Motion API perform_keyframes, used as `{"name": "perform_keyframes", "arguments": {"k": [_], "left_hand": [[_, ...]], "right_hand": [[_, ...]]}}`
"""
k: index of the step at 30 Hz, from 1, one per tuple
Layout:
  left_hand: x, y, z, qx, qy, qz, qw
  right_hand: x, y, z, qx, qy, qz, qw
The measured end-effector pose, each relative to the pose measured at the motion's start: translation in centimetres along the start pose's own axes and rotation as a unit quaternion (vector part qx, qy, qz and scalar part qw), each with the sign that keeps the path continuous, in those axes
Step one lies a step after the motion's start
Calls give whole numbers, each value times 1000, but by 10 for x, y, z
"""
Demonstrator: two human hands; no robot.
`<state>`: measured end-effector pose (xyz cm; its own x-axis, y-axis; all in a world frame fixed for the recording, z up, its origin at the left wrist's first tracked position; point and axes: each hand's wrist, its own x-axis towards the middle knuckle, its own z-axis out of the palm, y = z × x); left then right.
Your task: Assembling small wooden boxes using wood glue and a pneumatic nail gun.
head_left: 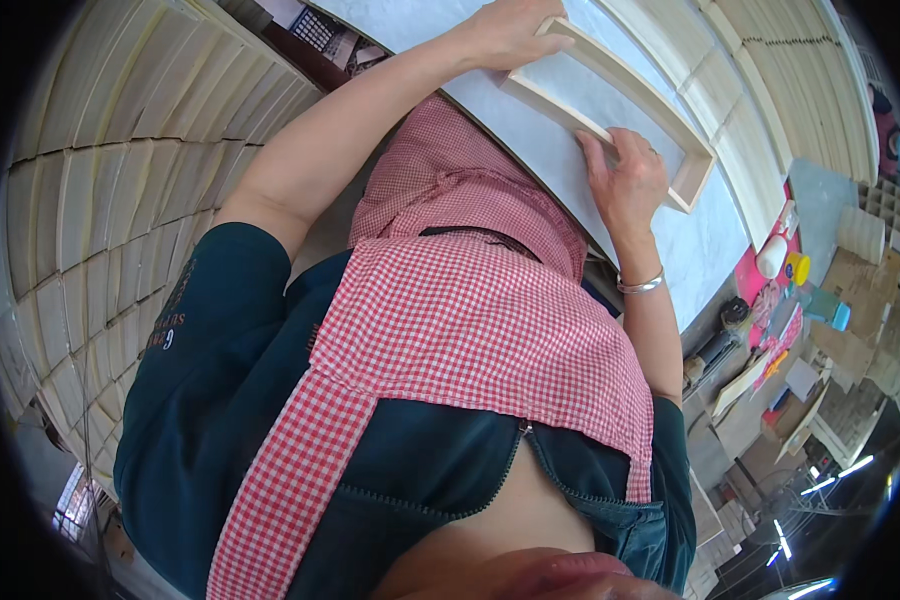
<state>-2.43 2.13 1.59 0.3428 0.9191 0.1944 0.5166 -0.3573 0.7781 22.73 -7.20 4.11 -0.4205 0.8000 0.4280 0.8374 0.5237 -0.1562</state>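
Note:
A shallow rectangular frame of pale bare wood (655,100) lies at a slant on the white marbled tabletop (500,110). The same white shows inside its four thin walls, so it seems to have no bottom. At its left end, my left hand (518,35) is closed around the corner, its thumb over the short wall. My right hand (630,178) grips the near long wall toward the right end, thumb and fingers bent over the edge. That hand hides part of the wall. A silver bangle (641,283) circles my right wrist.
Long rows of stacked pale wooden pieces (710,65) line the table's far side. Tall stacks of similar pieces (160,110) rise close on my left. Off to the right are a yellow round item (797,268), a divided box (882,208) and mixed clutter.

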Motion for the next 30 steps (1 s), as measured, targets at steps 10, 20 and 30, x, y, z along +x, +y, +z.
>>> {"name": "perform_keyframes", "arguments": {"k": [10, 20, 30], "left_hand": [[-47, -11, -20, -172, -178, -29, 968], [-47, 18, -32, -190, -122, -89, 970], [-53, 5, -31, -207, -91, -35, 974]], "right_hand": [[8, -8, -6, 0, -60, 27, 998], [49, -54, 7, 214, -86, -127, 965], [171, -61, 29, 329, -81, -123, 933]]}}
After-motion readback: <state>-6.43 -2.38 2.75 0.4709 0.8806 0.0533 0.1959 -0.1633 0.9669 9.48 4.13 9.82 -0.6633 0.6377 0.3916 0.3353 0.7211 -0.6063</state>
